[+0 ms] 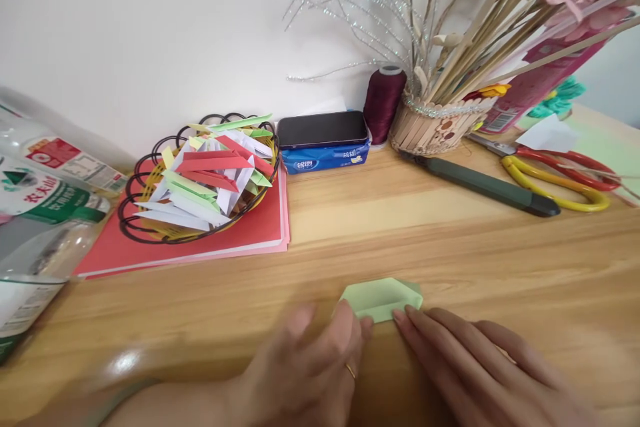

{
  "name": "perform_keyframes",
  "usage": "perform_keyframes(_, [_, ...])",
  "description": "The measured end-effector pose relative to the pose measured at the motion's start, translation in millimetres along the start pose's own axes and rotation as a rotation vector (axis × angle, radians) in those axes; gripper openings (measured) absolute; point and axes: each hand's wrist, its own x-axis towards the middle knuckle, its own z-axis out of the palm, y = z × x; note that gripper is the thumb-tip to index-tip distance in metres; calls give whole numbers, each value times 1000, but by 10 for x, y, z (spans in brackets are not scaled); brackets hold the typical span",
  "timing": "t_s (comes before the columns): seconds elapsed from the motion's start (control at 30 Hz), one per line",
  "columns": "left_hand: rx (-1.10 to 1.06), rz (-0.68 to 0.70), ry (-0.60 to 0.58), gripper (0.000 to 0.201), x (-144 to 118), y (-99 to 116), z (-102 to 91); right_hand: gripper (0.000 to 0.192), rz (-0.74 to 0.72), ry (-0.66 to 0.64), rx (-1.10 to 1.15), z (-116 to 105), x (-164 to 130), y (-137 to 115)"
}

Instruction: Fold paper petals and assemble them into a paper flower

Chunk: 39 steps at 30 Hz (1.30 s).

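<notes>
Two hands are down on the wooden table [500, 267], working a small folded green paper [383, 298] that lies flat near the front edge. Left hand [310, 367] comes in from the left, fingertips pressing the paper's near left corner, pinning rather than pinching. Right hand [480, 360] lies flat and extended, fingertips [407, 315] resting on the near right edge; nothing is closed inside either palm.

By my reading, a crease is being set. To do it well: keep one hand anchoring, run the other along the fold from the middle outward, and check the edges line up before pressing hard, since thin paper slides easily on smooth wood.

Behind, a wire basket [150, 213] of folded paper pieces sits on red sheets [250, 230], and scissors [565, 177] lie well apart to the right.

Now the hard parts: the left hand is blurred, so exact finger contact is uncertain. Both wrists run off the bottom of the frame. The paper's near edge is hidden under the fingers, so its full shape cannot be told.
</notes>
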Motion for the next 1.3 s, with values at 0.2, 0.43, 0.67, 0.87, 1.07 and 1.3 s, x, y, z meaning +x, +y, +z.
perform_keyframes(0.2, [58,28,-71,31,-103,-17,-76,44,-88,7,-29,-57,47,53])
perform_keyframes(0.43, [81,-7,-102,33,-178,-35,-94,41,-25,32,-39,-93,105,24])
perform_keyframes(0.67, [27,14,-69,24,-155,-108,-108,41,-65,-31,-71,-115,7,161])
perform_keyframes(0.87, [18,60,-60,18,-151,-226,-70,39,-19,-82,23,-156,20,168])
perform_keyframes(1.07, [100,23,-168,20,79,-320,-1,42,-84,-67,89,-210,105,-95])
perform_keyframes(1.3, [-165,-186,-339,39,462,-379,162,48,-241,-58,213,-269,242,-88])
